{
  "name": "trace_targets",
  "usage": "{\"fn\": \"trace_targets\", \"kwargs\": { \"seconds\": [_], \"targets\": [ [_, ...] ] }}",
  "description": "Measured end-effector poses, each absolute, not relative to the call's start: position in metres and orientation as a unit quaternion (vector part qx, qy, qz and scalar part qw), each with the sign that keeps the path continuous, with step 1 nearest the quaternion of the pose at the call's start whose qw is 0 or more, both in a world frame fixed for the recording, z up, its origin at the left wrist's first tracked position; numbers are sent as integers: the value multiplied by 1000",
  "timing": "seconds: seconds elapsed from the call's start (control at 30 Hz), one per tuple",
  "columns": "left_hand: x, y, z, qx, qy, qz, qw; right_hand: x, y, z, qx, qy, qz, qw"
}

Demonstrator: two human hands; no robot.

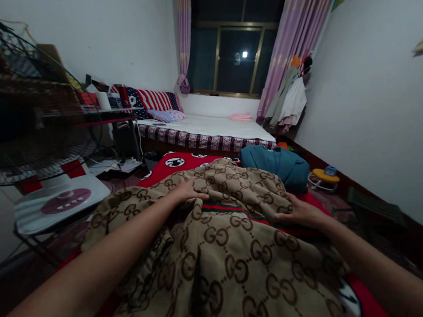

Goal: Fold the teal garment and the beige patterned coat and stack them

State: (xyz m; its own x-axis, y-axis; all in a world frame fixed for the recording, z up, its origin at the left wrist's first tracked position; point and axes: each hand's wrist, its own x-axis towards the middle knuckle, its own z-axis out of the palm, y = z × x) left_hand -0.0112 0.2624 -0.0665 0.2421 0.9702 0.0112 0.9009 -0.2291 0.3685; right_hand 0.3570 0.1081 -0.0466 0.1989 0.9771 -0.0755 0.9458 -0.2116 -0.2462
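Note:
A tan garment [241,254] with a brown double-G print lies spread out in front of me, rumpled along its far part. A green and red stripe [222,207] runs across its middle, and a gathered piece of the cloth bunches at the left. My left hand [188,191] rests on the fabric left of the stripe, thumb and fingers apart. At the garment's right edge, my right hand [303,212] touches the cloth with thumb and fingers spread. Beneath the garment is a red cloth [171,164] with black and white round figures.
A folded teal cloth bundle [274,163] sits just beyond the right side. At left stand a fan [16,95] and a white and pink appliance [64,199]. Behind is a bed [209,124] under a window. A yellow stool [325,176] stands by the right wall.

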Motion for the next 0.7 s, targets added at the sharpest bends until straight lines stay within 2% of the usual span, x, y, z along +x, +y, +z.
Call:
{"fn": "trace_targets", "kwargs": {
  "seconds": [0.1, 0.2, 0.37, 0.5, 0.6, 0.7],
  "targets": [
    [-1, 253, -74, 772, 620, 57, 129, 327, 96, -60, -735, -667, 113, 49],
    [-4, 236, -72, 799, 588, 55, 108, 292, 78, -60, -683, -725, 83, 29],
    [-31, 217, -53, 882, 452, 58, 118, 277, 64, -35, -607, -787, 85, 65],
    [-49, 222, -13, 916, 392, 74, 46, 293, 80, -1, -601, -785, 31, 148],
    [-50, 235, 22, 888, 416, 186, -59, 296, 106, 27, -628, -737, -84, 235],
    [-46, 255, 40, 827, 471, 284, -118, 293, 140, 44, -672, -644, -209, 300]
  ]
}}
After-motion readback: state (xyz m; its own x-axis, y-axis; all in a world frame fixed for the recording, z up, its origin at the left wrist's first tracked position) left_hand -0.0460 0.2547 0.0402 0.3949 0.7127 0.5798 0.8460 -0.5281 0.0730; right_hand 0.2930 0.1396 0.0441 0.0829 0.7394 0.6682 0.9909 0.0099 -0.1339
